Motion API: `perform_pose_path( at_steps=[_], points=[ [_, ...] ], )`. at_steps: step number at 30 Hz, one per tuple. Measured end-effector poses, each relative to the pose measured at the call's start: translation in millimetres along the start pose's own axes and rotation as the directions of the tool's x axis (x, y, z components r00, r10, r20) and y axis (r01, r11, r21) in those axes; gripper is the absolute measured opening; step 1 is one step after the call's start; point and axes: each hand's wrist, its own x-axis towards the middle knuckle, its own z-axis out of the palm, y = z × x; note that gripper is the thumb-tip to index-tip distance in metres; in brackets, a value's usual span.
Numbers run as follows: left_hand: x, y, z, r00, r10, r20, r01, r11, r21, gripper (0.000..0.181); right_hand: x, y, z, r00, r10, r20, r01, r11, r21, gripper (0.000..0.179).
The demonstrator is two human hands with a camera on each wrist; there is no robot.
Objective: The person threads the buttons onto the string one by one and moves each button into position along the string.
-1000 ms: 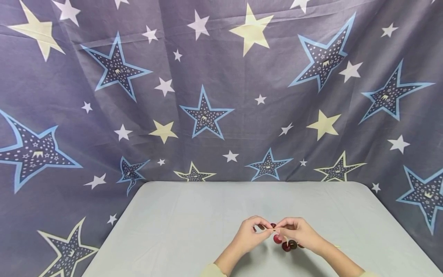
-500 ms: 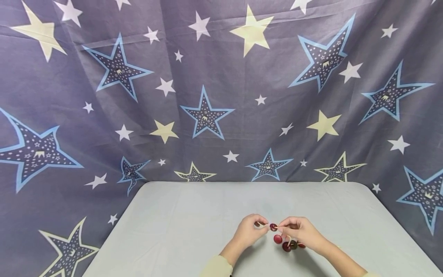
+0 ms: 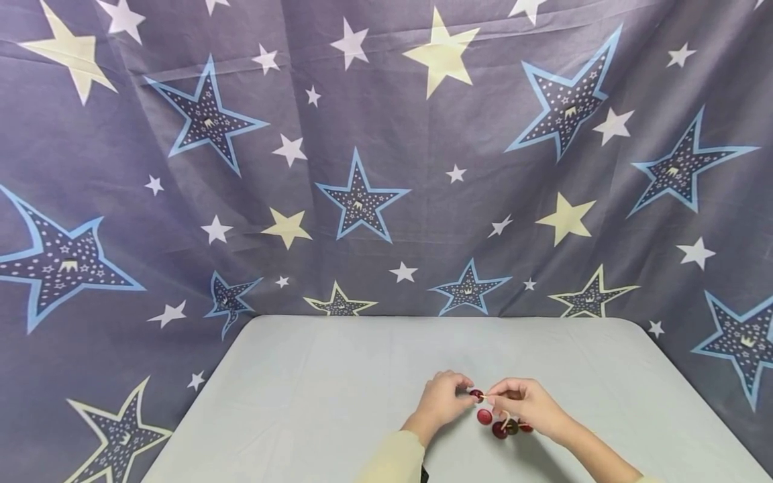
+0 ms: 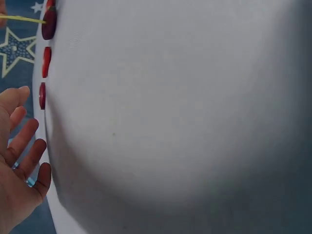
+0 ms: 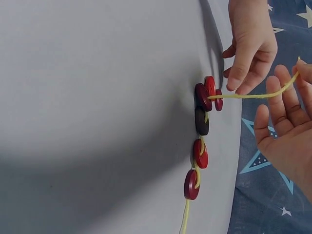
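Red and dark buttons, some strung on a yellow cord (image 5: pixel 265 96), lie on the white table. My right hand (image 3: pixel 527 408) pinches the cord near its end, between thumb and index finger. In the right wrist view the cord runs from the fingertips to a dark red button (image 5: pixel 203 96). My left hand (image 3: pixel 443 400) reaches towards the farthest button (image 3: pixel 476 396) in the head view, thumb right at its edge. In the left wrist view its fingers (image 4: pixel 32 158) are spread loosely, beside a small red button (image 4: pixel 42 95). A black button (image 5: pixel 202 121) sits lower on the cord.
The white table (image 3: pixel 314 396) stretches away to the left, right and back. Behind it hangs a grey-purple cloth (image 3: pixel 386 121) printed with stars. More of the yellow cord trails past the lowest strung button (image 5: pixel 191 185) in the right wrist view.
One second ago both hands' fingertips met at the far button. My left hand drew away left, then came slightly back towards it, fingers looser. The right hand has hardly moved.
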Motion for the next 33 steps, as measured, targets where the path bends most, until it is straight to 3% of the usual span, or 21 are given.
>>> perform_pose_path(
  at_steps=[11,19,33],
  points=[
    [2.1,5.1,13.1,0.999,-0.049,-0.017,0.051,0.990,0.133,0.030,0.2,-2,1,1.000,0.015,-0.008,-0.015,1.000,-0.010,0.028],
    [5.1,2.9,19.2,0.998,-0.065,-0.021,0.068,0.966,0.249,0.030,0.5,1,1,1.000,0.008,-0.013,-0.008,1.000,-0.025,0.027],
    [4.9,9.3,15.6,0.999,-0.044,-0.004,0.044,0.954,0.298,0.027,1.0,2,2,0.999,0.035,-0.019,-0.036,0.999,-0.024,0.028]
  ],
)
